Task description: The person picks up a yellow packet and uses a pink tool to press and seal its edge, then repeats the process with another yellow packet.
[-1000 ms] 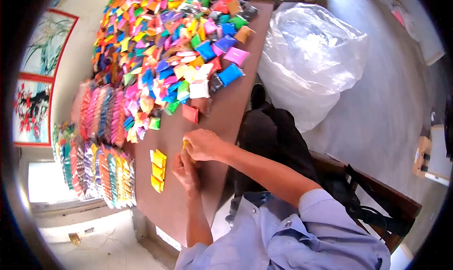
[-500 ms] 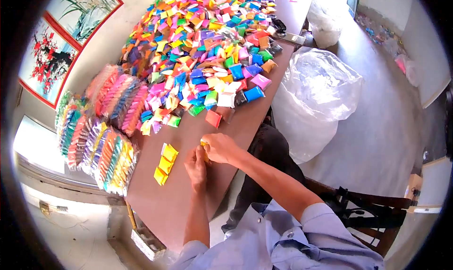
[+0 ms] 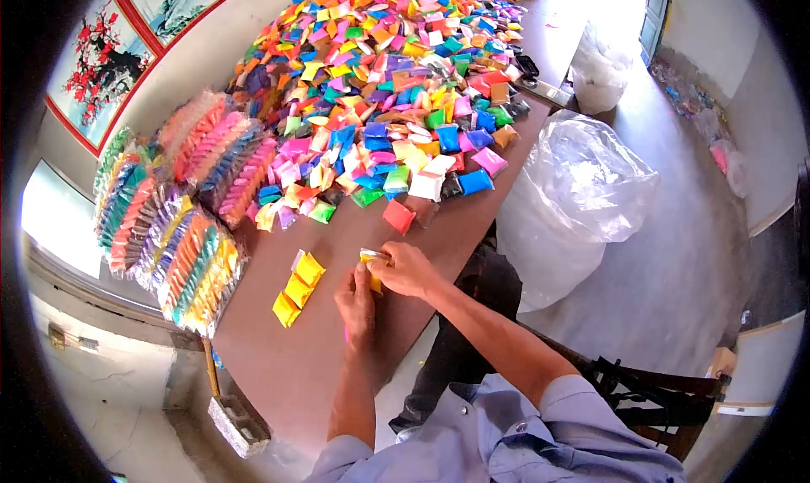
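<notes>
A small yellow packet (image 3: 375,282) is held between my two hands over the near part of the brown table. My left hand (image 3: 355,302) pinches its left side, and my right hand (image 3: 404,269) grips its upper right part, near a pale top edge. Left of my hands, three yellow packets (image 3: 298,291) lie in a slanting row on the table, touching one another. Beyond my hands, a red packet (image 3: 398,216) rests at the near edge of the big pile of coloured packets (image 3: 380,86).
Clear bags filled with rows of coloured packets (image 3: 198,255) stand at the left table edge. Large clear plastic bags (image 3: 582,196) are on the floor to the right. A dark chair (image 3: 666,390) is at the lower right. The brown table (image 3: 278,373) slants across the view.
The view has shifted slightly, moving the pile right and down in the frame. More of the held yellow packet and its pale top edge now shows between my hands.
</notes>
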A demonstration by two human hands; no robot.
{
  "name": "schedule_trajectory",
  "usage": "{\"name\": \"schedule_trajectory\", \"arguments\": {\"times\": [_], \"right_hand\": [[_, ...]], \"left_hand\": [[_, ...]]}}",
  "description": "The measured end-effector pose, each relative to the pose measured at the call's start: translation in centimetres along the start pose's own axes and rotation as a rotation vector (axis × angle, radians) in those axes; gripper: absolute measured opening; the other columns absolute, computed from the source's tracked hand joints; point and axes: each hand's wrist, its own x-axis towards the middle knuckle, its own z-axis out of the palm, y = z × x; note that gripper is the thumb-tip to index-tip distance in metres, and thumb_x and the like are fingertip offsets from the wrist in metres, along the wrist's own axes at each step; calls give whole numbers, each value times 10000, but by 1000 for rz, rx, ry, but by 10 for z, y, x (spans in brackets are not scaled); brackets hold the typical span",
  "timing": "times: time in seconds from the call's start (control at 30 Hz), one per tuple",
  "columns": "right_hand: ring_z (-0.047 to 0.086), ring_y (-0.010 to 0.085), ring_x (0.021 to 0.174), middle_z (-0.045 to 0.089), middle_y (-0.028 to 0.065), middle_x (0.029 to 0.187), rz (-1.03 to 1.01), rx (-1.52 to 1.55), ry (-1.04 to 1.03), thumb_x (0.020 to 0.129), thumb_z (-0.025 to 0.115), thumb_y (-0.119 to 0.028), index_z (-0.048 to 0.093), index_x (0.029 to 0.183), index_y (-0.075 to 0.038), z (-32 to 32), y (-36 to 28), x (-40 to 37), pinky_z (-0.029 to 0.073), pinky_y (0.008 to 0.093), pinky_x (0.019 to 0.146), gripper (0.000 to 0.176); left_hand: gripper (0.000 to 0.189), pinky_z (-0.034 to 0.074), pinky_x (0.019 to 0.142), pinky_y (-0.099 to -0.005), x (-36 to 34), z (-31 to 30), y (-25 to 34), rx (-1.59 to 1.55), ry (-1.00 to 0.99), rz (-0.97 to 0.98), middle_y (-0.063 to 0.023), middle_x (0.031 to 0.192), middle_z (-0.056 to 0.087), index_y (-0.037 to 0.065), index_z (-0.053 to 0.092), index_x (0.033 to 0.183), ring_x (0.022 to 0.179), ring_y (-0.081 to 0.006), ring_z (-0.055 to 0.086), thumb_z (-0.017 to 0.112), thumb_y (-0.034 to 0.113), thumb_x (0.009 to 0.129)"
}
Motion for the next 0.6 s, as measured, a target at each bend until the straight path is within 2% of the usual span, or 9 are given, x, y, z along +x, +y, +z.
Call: {"name": "schedule_trajectory", "arguments": {"times": [0.03,0.17,0.2,0.23,0.33,0.37,0.43,0.57,0.6], "right_hand": [[728,403,928,735,242,961,-5,-6,-3,937,673,-311,703,1021,51,2,0,2,555,473,827,373],[728,297,848,731,205,924,27,67,-41,938,693,-304,713,1024,42,-3,7,-1,552,402,773,357],[724,255,829,729,189,911,35,83,-34,939,699,-299,714,1018,41,-6,9,-3,549,383,753,350],[724,255,829,729,189,911,31,84,-31,939,699,-299,714,1018,41,-7,11,-4,549,383,753,350],[671,162,773,713,111,861,-105,164,-146,964,698,-227,723,1053,41,-11,19,-6,527,350,692,283],[671,162,773,713,111,861,-98,161,-154,964,698,-227,723,1053,41,-9,22,-5,527,350,692,283],[701,308,741,715,176,874,-141,155,-116,950,702,-255,703,987,20,-2,28,-5,521,419,668,277],[703,313,756,715,176,883,-103,169,-135,947,713,-264,711,1012,6,-4,26,-8,530,416,677,278],[650,197,752,692,111,853,-123,136,-112,964,713,-219,714,1049,12,-6,21,-11,514,353,669,246]], "left_hand": [[374,435,698,-260,2,-2,2,20,2,-16,22,856,613,-15,714,1045,781,-84,516,606,340,1094],[356,458,737,-254,8,-9,-25,-23,-26,46,17,894,638,-22,721,1082,816,-89,547,621,320,1088],[326,462,710,-260,6,-5,-19,-11,-34,80,3,874,642,-29,715,1070,803,-86,556,622,283,1088],[296,466,683,-267,5,-2,-15,4,-44,113,-12,854,646,-36,709,1057,791,-83,564,623,245,1088],[257,480,708,-262,9,-2,-16,-13,-51,103,-12,877,669,-28,737,1052,808,-81,577,639,209,1075],[248,486,717,-262,9,-4,-18,-12,-84,93,-11,885,678,-25,747,1042,815,-81,584,647,200,1070],[247,488,724,-260,8,-4,-20,-6,-65,97,-10,888,684,-22,753,1030,820,-80,587,649,199,1068],[227,494,748,-255,6,0,-14,-54,-16,68,-8,887,689,-15,760,1035,834,-80,591,664,189,1063],[227,494,748,-255,6,1,-14,-58,-13,61,-8,887,689,-15,760,1035,834,-80,591,664,189,1063]]}}
